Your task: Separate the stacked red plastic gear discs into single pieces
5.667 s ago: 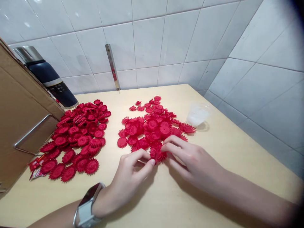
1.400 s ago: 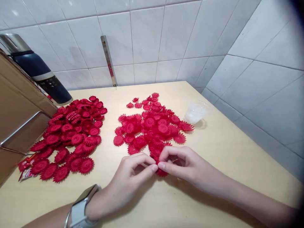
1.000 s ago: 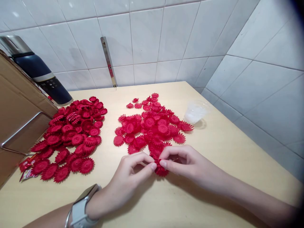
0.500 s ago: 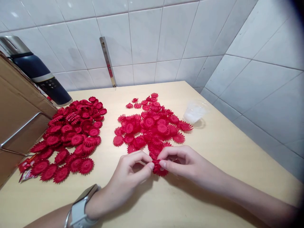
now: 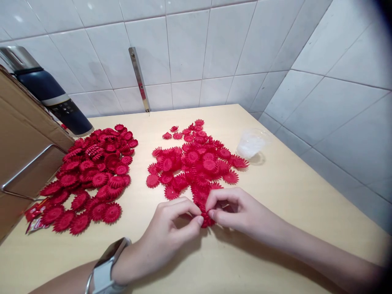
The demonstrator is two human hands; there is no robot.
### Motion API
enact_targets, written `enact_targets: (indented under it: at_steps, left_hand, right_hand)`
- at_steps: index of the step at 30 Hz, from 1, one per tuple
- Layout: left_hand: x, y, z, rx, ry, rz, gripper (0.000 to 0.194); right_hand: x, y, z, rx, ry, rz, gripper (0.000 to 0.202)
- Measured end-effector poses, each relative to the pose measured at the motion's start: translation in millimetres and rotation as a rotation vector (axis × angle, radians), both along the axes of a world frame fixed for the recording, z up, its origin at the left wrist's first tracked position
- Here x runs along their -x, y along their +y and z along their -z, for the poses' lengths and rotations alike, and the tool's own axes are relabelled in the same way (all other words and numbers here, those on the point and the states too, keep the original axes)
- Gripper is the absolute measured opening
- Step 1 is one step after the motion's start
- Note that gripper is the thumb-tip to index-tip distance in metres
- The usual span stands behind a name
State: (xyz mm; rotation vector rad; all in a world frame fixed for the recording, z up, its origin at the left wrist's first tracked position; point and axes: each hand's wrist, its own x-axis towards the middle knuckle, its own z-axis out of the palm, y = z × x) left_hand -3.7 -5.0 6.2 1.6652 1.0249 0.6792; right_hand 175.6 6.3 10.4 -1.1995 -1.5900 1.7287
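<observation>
Both hands meet at a red frilled piece (image 5: 207, 220) at the near edge of the middle pile. My left hand (image 5: 174, 232), with a watch on its wrist, pinches the piece's left side between thumb and forefinger. From the right, my right hand (image 5: 234, 208) pinches the same piece. The fingertips hide part of it. Beyond my hands spreads a pile of red toothed discs (image 5: 192, 157). A second, denser pile of red curled discs (image 5: 99, 179) lies on the left.
A clear cup (image 5: 251, 143) with white contents stands at the right of the table (image 5: 275, 228). At the left are a cardboard box (image 5: 21, 134), a metal wire stand, a dark bottle (image 5: 50, 90) and a small red wrapper (image 5: 36, 210). Tiled walls border the table.
My left hand has shifted slightly right and down, its fingertips now lower on the red piece. My right hand's fingertips have moved slightly too.
</observation>
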Motion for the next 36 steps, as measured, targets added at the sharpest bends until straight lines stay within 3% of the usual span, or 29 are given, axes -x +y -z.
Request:
enact_targets:
  at_steps: [5,13,19,27,36]
  left_hand:
    - [1,0,0.7,0.029,-0.009,-0.015,0.013]
    - [1,0,1.5,0.030,-0.011,-0.062,0.013]
    - [0,1,2.0,0.211,-0.157,-0.021,0.010]
    - [1,2,2.4,0.243,-0.214,-0.026,0.012]
    - [0,2,1.3,0.327,-0.276,-0.039,0.014]
  right_hand:
    - [0,1,-1.1,-0.031,0.005,0.038,0.004]
    - [0,5,3.9,0.178,0.204,0.103,0.013]
    - [1,2,7.0,0.231,0.277,0.112,0.017]
    - [-3,4,7.3,0.195,0.273,0.038,0.013]
    - [-4,5,-5.2,0.172,0.228,0.013,0.011]
